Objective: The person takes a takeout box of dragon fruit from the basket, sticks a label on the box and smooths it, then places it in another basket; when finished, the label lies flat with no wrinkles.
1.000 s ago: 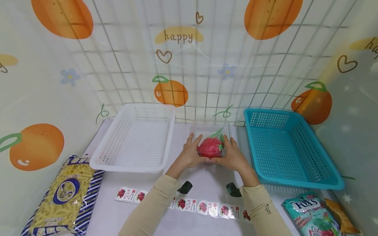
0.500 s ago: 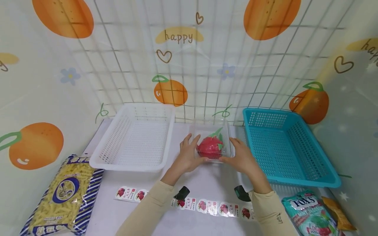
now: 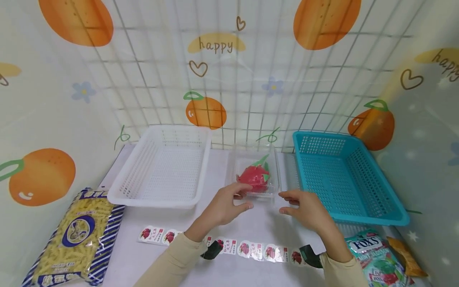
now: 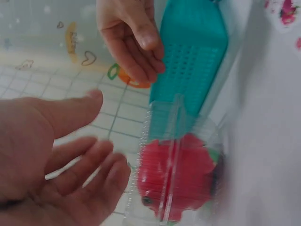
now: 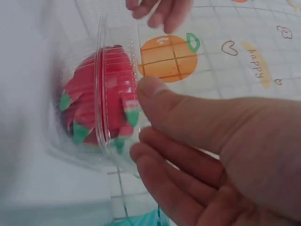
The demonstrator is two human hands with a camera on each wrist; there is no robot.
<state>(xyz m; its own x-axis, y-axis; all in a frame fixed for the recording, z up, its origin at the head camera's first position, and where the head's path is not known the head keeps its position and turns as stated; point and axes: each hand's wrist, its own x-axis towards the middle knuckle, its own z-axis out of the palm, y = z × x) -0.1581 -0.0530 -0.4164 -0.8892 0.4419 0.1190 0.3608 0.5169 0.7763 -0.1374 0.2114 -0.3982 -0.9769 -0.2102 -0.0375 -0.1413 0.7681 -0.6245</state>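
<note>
Both hands, the left hand (image 3: 224, 207) and the right hand (image 3: 308, 207), hover with relaxed, empty fingers just below the closed clear box (image 3: 255, 175) holding a dragon fruit (image 3: 254, 180) at the frame's center on the table (image 3: 251, 227), so packing seems finished; next probably comes taking a sticker from the label strip (image 3: 251, 251).

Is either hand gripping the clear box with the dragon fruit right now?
No: in the head view the left hand and right hand hover open just short of the clear box, which sits alone on the table.

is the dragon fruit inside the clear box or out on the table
Inside. The dragon fruit sits within the clear plastic clamshell box, whose ribbed transparent walls and rim enclose it in both wrist views.
</note>
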